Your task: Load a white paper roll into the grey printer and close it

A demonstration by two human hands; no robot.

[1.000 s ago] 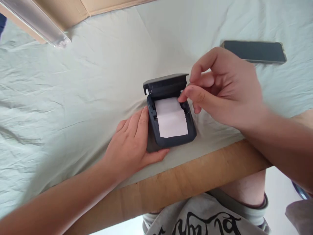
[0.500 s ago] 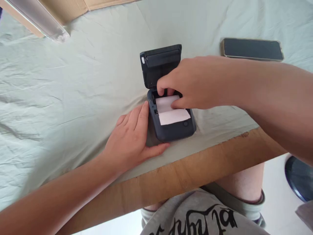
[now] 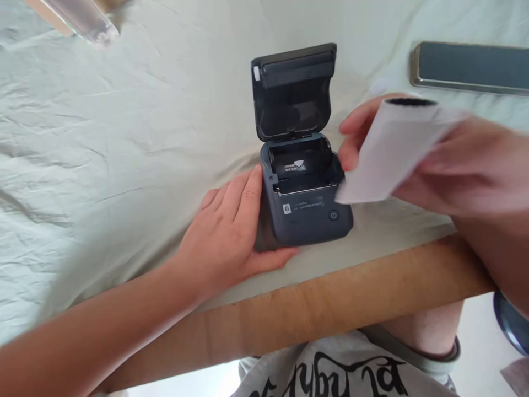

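Observation:
A dark label printer (image 3: 308, 220) lies on the cloth with its lid (image 3: 294, 99) tipped back and its paper bay showing a small printed sticker. Flat against the printer's left side and front corner rests my left hand (image 3: 221, 234), fingers stretched out, thumb along the front edge. To the right of the printer, raised above it and smeared by motion, my right hand (image 3: 450, 165) grips a white paper roll (image 3: 388, 154). The roll's dark hollow end faces up and away, and its loose edge hangs near the printer's right corner.
A smartphone (image 3: 475, 67) lies at the upper right. A clear plastic object (image 3: 93, 25) and a bit of cardboard show at the upper left. The table's bare wooden edge (image 3: 289, 300) runs along the front, beyond the wrinkled pale cloth (image 3: 144, 127). My legs are below.
My right hand has lifted the paper roll out of the printer and carried it to the right, baring the bay. My left hand stays at the printer's side. The view has shifted slightly.

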